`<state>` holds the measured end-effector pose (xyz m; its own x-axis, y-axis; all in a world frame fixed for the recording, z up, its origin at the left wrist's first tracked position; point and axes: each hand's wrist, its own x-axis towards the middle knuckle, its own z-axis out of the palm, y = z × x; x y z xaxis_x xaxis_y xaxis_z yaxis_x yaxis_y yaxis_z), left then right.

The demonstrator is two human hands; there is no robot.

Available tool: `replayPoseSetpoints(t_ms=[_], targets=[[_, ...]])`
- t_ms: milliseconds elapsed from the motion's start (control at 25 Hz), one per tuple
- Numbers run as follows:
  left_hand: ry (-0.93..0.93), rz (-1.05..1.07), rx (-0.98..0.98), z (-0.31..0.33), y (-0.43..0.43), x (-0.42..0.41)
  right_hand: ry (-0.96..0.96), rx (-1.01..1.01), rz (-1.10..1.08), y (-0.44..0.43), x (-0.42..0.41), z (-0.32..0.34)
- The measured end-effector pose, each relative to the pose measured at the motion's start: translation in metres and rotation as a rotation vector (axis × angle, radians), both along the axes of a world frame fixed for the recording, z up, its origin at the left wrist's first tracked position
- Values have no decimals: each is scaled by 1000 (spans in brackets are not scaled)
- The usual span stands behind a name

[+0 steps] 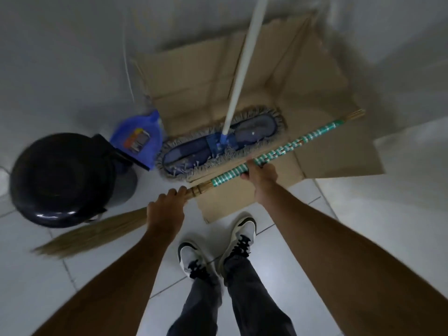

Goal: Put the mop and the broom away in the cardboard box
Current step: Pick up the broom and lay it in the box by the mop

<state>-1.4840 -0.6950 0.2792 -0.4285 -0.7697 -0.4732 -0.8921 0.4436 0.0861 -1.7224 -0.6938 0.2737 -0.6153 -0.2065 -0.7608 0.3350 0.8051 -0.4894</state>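
An open cardboard box (315, 98) stands on the tiled floor against the wall, its flaps spread. The flat mop (219, 140), with a blue fringed head and a white pole rising toward the top of the view, rests inside the box, its left end over the rim. I hold the broom (288, 147) level across the box's near edge. Its handle is wrapped in green and white bands; its straw bristles trail low to the left. My left hand (166, 208) grips the broom where bristles meet handle. My right hand (260, 172) grips the banded handle.
A black lidded bin (60, 178) stands left of the box, with a blue dustpan (137, 139) between them. My two feet in white and black shoes (215, 248) stand just before the box's near flap. White walls close the corner behind the box.
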Motion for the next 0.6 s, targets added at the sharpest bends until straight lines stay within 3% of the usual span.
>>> replayPoseSetpoints(t_ms=[160,320,480,600], targets=[[-47,66,10,-189,-14,-12,-22,58,110,-31,-16,-197],[-65,78,63,-316,-8,-3,-67,111,169,-30,-10,-329],[-76,82,25,-374,-3,-5,-135,43,142,-18,-14,-396],[-6,235,85,-373,-8,-14,-135,63,140,-17,-24,-395]])
